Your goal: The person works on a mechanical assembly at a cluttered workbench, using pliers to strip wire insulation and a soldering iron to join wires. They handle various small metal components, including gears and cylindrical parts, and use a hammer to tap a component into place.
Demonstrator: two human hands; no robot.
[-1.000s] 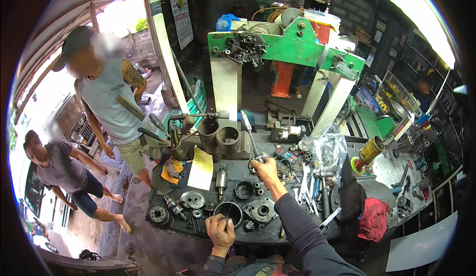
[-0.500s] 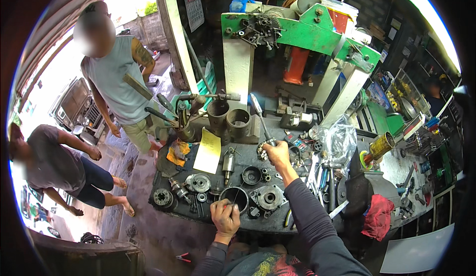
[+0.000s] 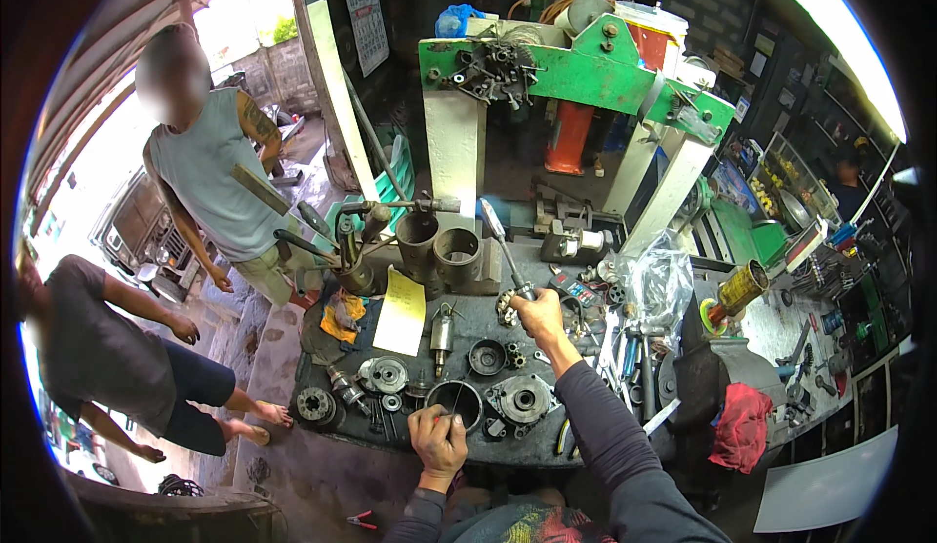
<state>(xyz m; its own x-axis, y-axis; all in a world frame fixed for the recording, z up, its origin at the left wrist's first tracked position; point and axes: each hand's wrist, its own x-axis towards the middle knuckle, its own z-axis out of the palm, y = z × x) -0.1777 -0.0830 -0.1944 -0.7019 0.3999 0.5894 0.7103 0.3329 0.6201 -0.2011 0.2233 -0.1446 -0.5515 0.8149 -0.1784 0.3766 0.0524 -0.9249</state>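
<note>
My right hand point(image 3: 543, 317) is closed round a long slim tool point(image 3: 506, 255) with a thin metal shaft and a thicker pale end pointing up and away. Beside those fingers is a small toothed metal part point(image 3: 507, 309); whether I grip it too is unclear. My left hand point(image 3: 437, 442) is closed at the bench's near edge, by the rim of a dark open metal cylinder point(image 3: 470, 395). A thin dark rod or wire rises from its fingers across the opening; their grip hides the rest. A round metal housing point(image 3: 520, 400) lies right of the cylinder.
Dark workbench point(image 3: 454, 289) carries yellow paper point(image 3: 400, 311), upright metal sleeves point(image 3: 457, 255), wrenches point(image 3: 610, 340), a clear plastic bag point(image 3: 660, 275) and a red cloth point(image 3: 742, 428). A green-and-white frame point(image 3: 576, 67) stands behind. Two people point(image 3: 220, 162) point(image 3: 122, 348) are at left.
The view has shifted slightly, moving the bench a little left in the picture. The person at lower left has come nearer the bench. Both my hands keep their grip.
</note>
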